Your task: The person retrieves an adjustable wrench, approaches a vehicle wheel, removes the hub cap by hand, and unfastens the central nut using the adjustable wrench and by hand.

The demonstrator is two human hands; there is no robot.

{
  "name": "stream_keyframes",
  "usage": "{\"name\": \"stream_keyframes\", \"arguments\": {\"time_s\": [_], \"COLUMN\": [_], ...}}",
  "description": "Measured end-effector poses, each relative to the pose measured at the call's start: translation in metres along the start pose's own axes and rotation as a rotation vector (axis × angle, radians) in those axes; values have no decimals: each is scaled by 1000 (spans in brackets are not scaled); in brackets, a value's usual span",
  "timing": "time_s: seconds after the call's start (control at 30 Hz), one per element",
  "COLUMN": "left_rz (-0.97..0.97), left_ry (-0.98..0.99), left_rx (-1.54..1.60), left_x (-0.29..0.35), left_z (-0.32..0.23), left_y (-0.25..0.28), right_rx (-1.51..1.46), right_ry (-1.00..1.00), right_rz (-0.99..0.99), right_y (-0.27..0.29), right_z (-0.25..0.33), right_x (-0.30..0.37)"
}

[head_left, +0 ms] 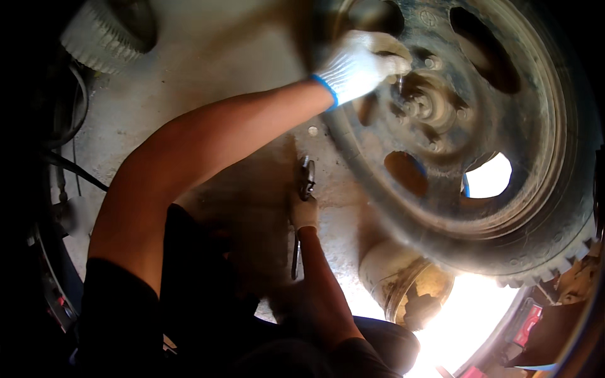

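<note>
Left hand [368, 66] at the wheel [488, 129], tool in the right

The wheel filled the upper right, its face toward the person. The left hand, in a white glove with a blue cuff, was curled just beside the hub [423, 108]; blur made it hard to tell whether it gripped anything. The right hand [305, 213] was wrapped around a dark metal tool [307, 181]. A bucket [377, 272] sat near the wheel's lower edge.

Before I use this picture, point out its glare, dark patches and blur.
Head view: glare whites out the area beside the bucket and one hole of the wheel; dark corners; right hand in shade; gloved left hand bright, slightly blurred.
</note>
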State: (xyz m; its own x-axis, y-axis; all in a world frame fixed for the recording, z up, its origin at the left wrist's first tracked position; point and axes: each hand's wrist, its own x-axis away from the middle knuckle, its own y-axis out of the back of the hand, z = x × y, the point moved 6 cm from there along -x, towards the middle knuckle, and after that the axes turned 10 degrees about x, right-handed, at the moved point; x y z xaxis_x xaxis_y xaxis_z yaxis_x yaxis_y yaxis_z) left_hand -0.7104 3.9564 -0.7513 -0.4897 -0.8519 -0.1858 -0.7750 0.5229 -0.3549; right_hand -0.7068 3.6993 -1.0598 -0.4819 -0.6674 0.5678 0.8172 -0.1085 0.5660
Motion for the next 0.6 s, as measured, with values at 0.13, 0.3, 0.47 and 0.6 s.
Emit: {"name": "stream_keyframes", "arguments": {"time_s": [0.13,0.3,0.47,0.6], "left_rz": [-11,-10,-23,-36], "left_ry": [-152,-108,-17,41], "left_rx": [-67,50,288,278], "left_x": [4,4,-3,1], "left_z": [-12,-11,9,14], "left_y": [-1,6,15,12], "right_rx": [175,268,326,355], "right_ry": [20,-26,-62,3], "right_rz": [-63,-2,-9,-98], "right_y": [15,28,22,21], "right_z": [19,28,15,10], "right_x": [-9,-25,-35,-36]}}
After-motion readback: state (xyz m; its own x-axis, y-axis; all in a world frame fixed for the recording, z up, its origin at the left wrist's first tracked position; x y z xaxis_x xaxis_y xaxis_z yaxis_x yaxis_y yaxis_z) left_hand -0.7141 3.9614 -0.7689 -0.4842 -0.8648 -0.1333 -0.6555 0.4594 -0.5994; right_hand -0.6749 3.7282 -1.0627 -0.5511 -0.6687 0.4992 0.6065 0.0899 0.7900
